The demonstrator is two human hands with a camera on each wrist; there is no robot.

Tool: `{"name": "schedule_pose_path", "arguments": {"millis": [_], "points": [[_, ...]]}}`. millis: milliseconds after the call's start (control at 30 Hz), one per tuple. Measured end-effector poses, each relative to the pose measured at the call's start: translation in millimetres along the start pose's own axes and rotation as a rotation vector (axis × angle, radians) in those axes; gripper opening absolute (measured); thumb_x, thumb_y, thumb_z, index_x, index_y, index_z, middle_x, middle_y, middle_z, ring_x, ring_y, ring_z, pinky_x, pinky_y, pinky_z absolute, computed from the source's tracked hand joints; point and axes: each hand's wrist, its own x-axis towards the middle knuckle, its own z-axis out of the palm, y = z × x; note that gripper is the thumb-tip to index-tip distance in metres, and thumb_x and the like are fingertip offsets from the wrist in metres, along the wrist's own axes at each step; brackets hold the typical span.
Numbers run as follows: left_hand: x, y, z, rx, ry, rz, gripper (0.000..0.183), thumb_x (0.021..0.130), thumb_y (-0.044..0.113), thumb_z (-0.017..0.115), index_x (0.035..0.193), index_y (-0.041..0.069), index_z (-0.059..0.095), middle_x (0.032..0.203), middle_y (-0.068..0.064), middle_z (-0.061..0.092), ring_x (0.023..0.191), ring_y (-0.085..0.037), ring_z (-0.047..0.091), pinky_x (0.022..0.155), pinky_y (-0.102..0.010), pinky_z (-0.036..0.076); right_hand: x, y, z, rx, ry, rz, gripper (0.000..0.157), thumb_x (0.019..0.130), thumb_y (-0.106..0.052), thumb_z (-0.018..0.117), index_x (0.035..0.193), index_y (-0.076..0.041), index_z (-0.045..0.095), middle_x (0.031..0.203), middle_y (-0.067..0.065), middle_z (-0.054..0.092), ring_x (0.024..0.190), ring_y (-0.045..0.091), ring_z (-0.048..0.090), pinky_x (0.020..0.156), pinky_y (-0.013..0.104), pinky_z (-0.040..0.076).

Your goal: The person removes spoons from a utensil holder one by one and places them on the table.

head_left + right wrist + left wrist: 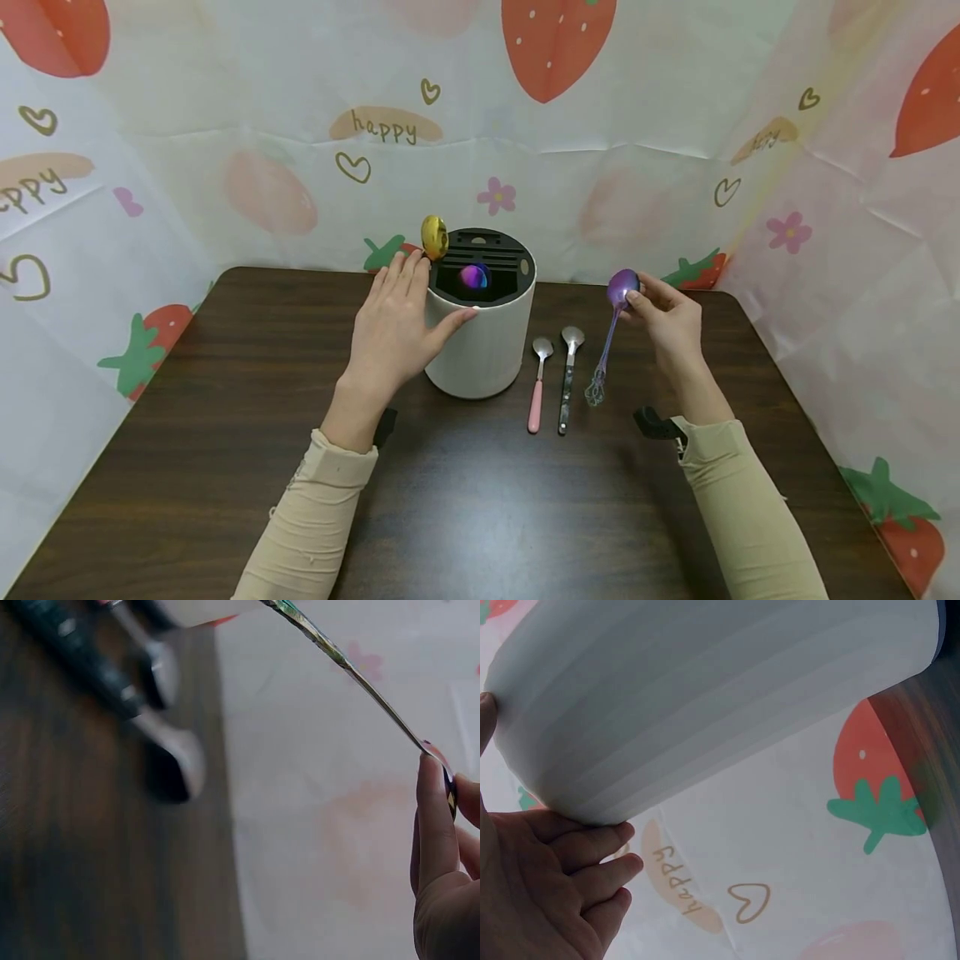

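Observation:
My right hand [666, 321] pinches an iridescent purple spoon [621, 287] by its bowl, between thumb and fingers. The spoon's ornate, openwork handle end points down toward the table; in the right wrist view its thin handle [379, 697] runs up to the left. Against the left side of a white ribbed utensil holder [480, 354] rests my left hand [397, 321], fingers extended and thumb at the front rim. A slotted black insert [487, 243] tops this holder. Standing in it are a gold spoon [434, 237], close by my left fingertips, and a blue-purple spoon [474, 277].
Between the holder and my right hand, a spoon with a pink handle [536, 407] and a spoon with a dark patterned handle [566, 392] lie side by side on the dark wooden table [480, 500]. A strawberry-print cloth [600, 125] hangs behind and along the sides.

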Motion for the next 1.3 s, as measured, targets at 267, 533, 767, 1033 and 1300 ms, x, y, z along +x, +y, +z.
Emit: {"name": "schedule_pose_path", "arguments": {"millis": [267, 533, 767, 1033, 1300], "points": [[-0.9, 0.3, -0.7, -0.004, 0.004, -0.001, 0.097, 0.097, 0.07, 0.056, 0.156, -0.005, 0.039, 0.165, -0.021, 0.036, 0.157, -0.036, 0.025, 0.129, -0.047, 0.017, 6.4, 26.3, -8.6, -0.155, -0.05, 0.087, 0.051, 0.101, -0.001, 0.066, 0.149, 0.007, 0.051, 0.103, 0.003, 0.059, 0.08, 0.007, 0.073, 0.09, 0.033, 0.06], [-0.9, 0.5, -0.7, -0.006, -0.006, -0.004, 0.097, 0.098, 0.07, 0.054, 0.157, -0.005, 0.038, 0.166, -0.02, 0.034, 0.157, -0.035, 0.024, 0.129, -0.047, 0.015, 11.6, 46.1, -16.4, -0.264, -0.12, 0.138, 0.051, 0.102, 0.0, 0.063, 0.15, 0.01, 0.047, 0.105, 0.007, 0.053, 0.079, 0.002, 0.069, 0.089, 0.031, 0.06], [-1.0, 1.4, -1.4, -0.009, -0.012, -0.003, 0.097, 0.098, 0.07, 0.054, 0.157, -0.005, 0.038, 0.166, -0.02, 0.033, 0.157, -0.036, 0.023, 0.129, -0.048, 0.016, 14.8, 56.6, -18.5, -0.284, -0.148, 0.178, 0.051, 0.103, 0.001, 0.061, 0.15, 0.012, 0.046, 0.108, 0.01, 0.049, 0.078, 0.001, 0.067, 0.08, 0.021, 0.061], [-1.6, 0.9, -2.4, -0.004, -0.021, -0.013, 0.098, 0.098, 0.071, 0.053, 0.157, -0.004, 0.037, 0.167, -0.02, 0.032, 0.158, -0.035, 0.022, 0.13, -0.046, 0.014, 19.8, 65.3, -19.0, -0.323, -0.176, 0.192, 0.052, 0.103, 0.0, 0.061, 0.15, 0.014, 0.043, 0.111, 0.01, 0.049, 0.081, -0.001, 0.067, 0.081, 0.021, 0.061], [-0.7, 0.6, -1.2, -0.005, -0.018, -0.003, 0.096, 0.098, 0.07, 0.054, 0.157, -0.004, 0.038, 0.166, -0.02, 0.033, 0.158, -0.035, 0.023, 0.129, -0.048, 0.015, 23.3, 73.1, -22.9, -0.34, -0.193, 0.221, 0.05, 0.105, 0.001, 0.058, 0.15, 0.015, 0.042, 0.14, 0.031, 0.045, 0.083, -0.001, 0.067, 0.084, 0.022, 0.06]]}}
